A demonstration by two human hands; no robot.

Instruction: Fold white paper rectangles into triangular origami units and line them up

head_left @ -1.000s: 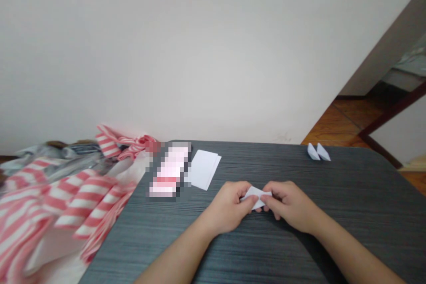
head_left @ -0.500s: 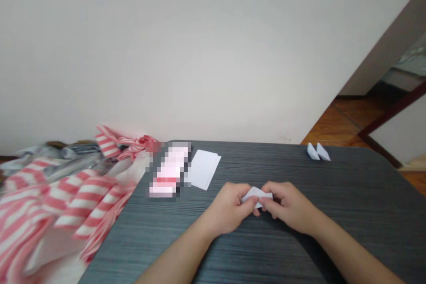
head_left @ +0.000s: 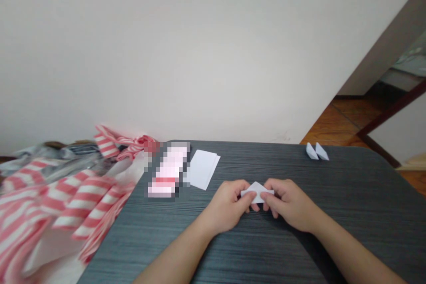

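A small folded white paper (head_left: pixel 256 187), with a peaked top edge, is held above the dark table (head_left: pixel 159 239). My left hand (head_left: pixel 229 202) grips its left end, thumb on the near face and fingers behind. At the other end, my right hand (head_left: pixel 288 203) is closed on the paper in the same way. Both thumb tips lie close together near the middle. The fingers hide parts of the paper's two ends and its back.
White paper sheets (head_left: pixel 202 169) lie left of my hands, beside a pixelated pink and white item (head_left: pixel 169 168). Two folded white paper pieces (head_left: pixel 317 151) stand at the far right. Red-and-white striped cloth (head_left: pixel 89 199) is heaped left of the table. A pale wall (head_left: pixel 213 53) rises behind.
The folded paper has turned slightly and now sits more level, its peak more centred. My thumbs have moved a little apart, and my right hand is raised slightly.
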